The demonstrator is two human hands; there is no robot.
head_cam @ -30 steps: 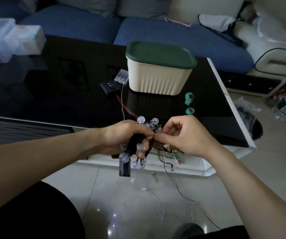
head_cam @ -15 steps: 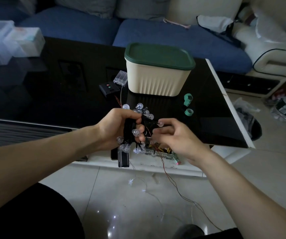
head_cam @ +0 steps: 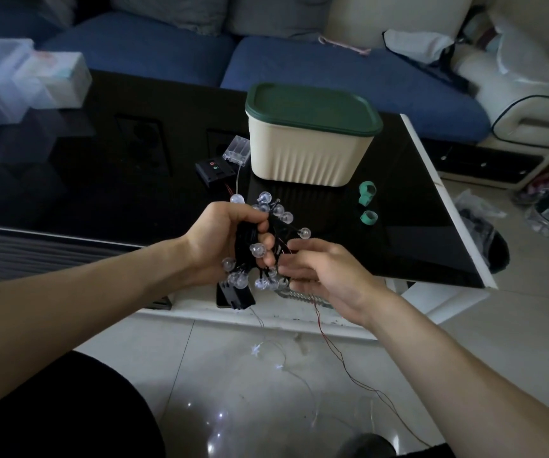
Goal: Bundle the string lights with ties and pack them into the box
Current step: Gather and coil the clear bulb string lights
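The left hand (head_cam: 220, 241) grips the lights (head_cam: 260, 249), coiled in its curled fingers. The right hand (head_cam: 322, 272), just beside, pinches their wire. Beyond both, the lidded box (head_cam: 309, 157) stands on the desk (head_cam: 101, 180).

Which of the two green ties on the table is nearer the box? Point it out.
The upper green tie, lying just right of the cream box; the other green tie sits closer to the person, farther from the box.
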